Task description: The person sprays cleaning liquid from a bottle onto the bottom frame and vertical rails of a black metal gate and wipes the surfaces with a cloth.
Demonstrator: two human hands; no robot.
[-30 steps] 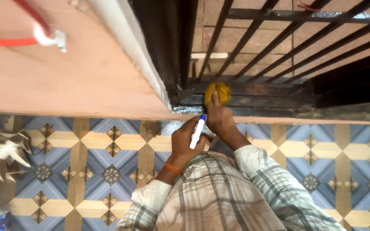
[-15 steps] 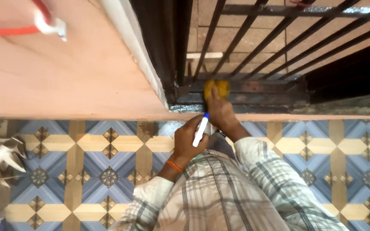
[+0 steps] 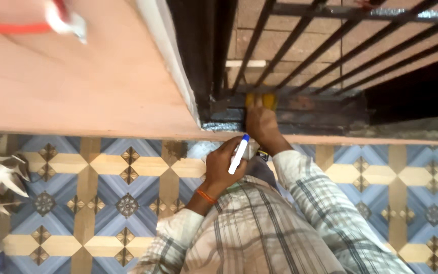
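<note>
Left of the dark metal gate sill (image 3: pixel 300 109), gripping a smooth white marker with blue cap (image 3: pixel 239 153) in the closed left hand (image 3: pixel 221 165); on the sill, pressing a soft yellow rag (image 3: pixel 260 100) under the clenched right hand (image 3: pixel 262 124), best keeping firm, even contact along the rough, flat metal

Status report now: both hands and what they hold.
Left hand grips white marker with blue cap. Right hand presses yellow sponge on dark metal gate rail. Gate bars close above.

Yellow sponge (image 3: pixel 261 99) pressed on the dark gate rail; white blue-capped marker (image 3: pixel 239 154) held tilted.
</note>
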